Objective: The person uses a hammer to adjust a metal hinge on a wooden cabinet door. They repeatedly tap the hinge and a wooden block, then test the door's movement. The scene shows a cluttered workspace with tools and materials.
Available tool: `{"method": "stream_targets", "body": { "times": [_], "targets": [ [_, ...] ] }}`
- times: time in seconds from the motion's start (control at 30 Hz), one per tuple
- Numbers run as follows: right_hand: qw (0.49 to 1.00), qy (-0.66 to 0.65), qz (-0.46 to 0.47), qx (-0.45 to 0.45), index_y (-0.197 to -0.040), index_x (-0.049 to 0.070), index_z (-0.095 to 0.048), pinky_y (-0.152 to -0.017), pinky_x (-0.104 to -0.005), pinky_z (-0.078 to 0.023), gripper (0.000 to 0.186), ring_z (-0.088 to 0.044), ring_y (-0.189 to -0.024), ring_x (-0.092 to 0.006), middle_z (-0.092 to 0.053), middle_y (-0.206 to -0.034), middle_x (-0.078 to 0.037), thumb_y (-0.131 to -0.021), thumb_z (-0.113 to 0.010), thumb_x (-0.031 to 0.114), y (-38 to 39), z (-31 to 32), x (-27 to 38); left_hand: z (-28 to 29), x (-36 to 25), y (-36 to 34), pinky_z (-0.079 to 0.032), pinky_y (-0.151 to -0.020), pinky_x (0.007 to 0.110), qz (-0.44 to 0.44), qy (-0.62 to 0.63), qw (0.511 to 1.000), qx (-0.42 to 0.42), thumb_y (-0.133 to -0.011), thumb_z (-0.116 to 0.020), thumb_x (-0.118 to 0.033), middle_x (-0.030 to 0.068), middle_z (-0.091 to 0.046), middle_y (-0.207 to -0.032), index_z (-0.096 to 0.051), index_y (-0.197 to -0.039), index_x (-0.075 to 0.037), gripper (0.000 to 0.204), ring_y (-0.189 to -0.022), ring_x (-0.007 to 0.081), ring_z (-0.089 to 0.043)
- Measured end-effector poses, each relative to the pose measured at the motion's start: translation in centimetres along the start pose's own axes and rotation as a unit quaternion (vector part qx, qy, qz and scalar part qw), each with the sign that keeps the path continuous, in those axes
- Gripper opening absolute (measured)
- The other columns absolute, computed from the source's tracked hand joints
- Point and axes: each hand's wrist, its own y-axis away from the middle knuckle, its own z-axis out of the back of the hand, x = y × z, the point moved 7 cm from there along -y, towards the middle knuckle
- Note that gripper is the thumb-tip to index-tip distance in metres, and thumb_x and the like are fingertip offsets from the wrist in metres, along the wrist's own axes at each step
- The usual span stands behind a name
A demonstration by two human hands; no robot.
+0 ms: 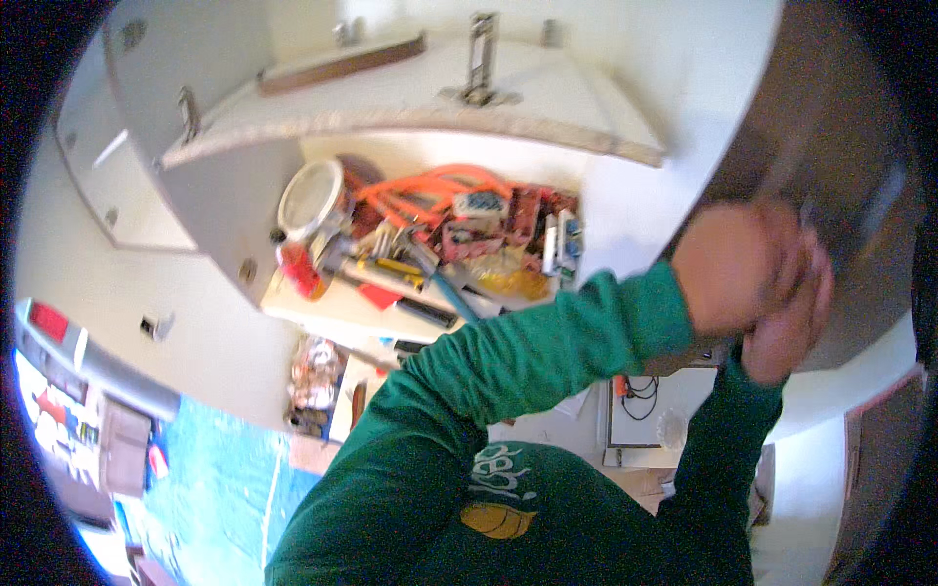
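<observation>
My left hand (728, 269) and my right hand (787, 327) come together at the right, against or just in front of a dark brown glossy panel (850, 137). Both are blurred, with fingers curled and pressed together, overlapping, so whatever they may hold is hidden. Green sleeves cover both forearms. Left of my hands is a white cabinet wall (645, 210).
An upper shelf (567, 98) carries metal hinges. Below it lie a white bucket (308, 200), orange hose (440, 186) and jumbled tools (410, 278). Lower down are a board with black cord (635, 410) and a blue floor sheet (215, 469).
</observation>
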Motion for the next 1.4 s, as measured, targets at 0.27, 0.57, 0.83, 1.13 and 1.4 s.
{"method": "stream_targets", "body": {
  "times": [0.27, 0.57, 0.83, 1.13, 1.4],
  "targets": [
    [0.783, -0.291, -0.242, 0.494, -0.093, 0.005, -0.056, -0.064, -0.0291, -0.042, 0.024, -0.052, -0.074, -0.0122, -0.055, -0.077, -0.004, -0.1, -0.046, 0.027, 21.8, -5.0, -5.8, 0.9, 3.4, 26.9, -0.05, -0.058, 0.042, 0.404, 0.173, 0.89, 0.123, -0.096, -0.053, -0.024, 0.0179, -0.062, -0.089, -0.059, -0.088, -0.001, 0.026, -0.064, 0.0331, -0.061],
    [0.616, -0.019, -0.194, 0.763, -0.084, 0.006, -0.057, -0.057, -0.0392, -0.044, 0.031, -0.052, -0.056, -0.017, -0.054, -0.065, -0.005, -0.098, -0.049, 0.032, 43.1, -4.0, -22.6, 18.4, 6.0, 36.8, -0.042, -0.044, 0.025, 0.614, 0.039, 0.711, -0.339, -0.098, -0.054, -0.034, 0.0057, -0.058, -0.058, -0.055, -0.074, -0.005, 0.038, -0.046, 0.0136, -0.055],
    [0.514, 0.017, 0.036, 0.857, -0.074, 0.009, -0.058, -0.048, -0.0411, -0.044, 0.03, -0.057, -0.054, -0.0261, -0.051, -0.053, -0.007, -0.088, -0.059, 0.036, 60.4, 3.6, -36.4, 9.8, 10.4, 34.0, -0.046, -0.041, 0.028, 0.663, 0.171, 0.652, -0.326, -0.096, -0.058, -0.032, 0.0105, -0.067, -0.078, -0.059, -0.089, 0.001, 0.034, -0.051, 0.0192, -0.064],
    [0.556, 0.019, -0.402, 0.728, -0.074, 0.006, -0.061, -0.041, -0.0441, -0.044, 0.023, -0.055, -0.042, -0.0287, -0.058, -0.055, -0.011, -0.087, -0.059, 0.025, 63.5, 12.0, -44.1, 5.7, 14.0, 34.3, -0.049, -0.043, 0.028, 0.71, 0.173, 0.635, -0.248, -0.097, -0.052, -0.037, 0.0139, -0.068, -0.096, -0.053, -0.109, -0.001, 0.037, -0.056, 0.0207, -0.065],
    [0.573, 0.044, -0.244, 0.781, -0.066, 0.001, -0.066, -0.06, -0.0408, -0.052, 0.049, -0.063, -0.052, -0.0288, -0.065, -0.06, -0.014, -0.094, -0.046, 0.036, 68.0, 14.1, -42.9, 5.9, 14.4, 36.1, -0.044, -0.037, 0.027, 0.73, 0.137, 0.624, -0.243, -0.097, -0.051, -0.035, 0.0122, -0.066, -0.081, -0.055, -0.102, -0.001, 0.035, -0.046, 0.0179, -0.059]
  ]
}}
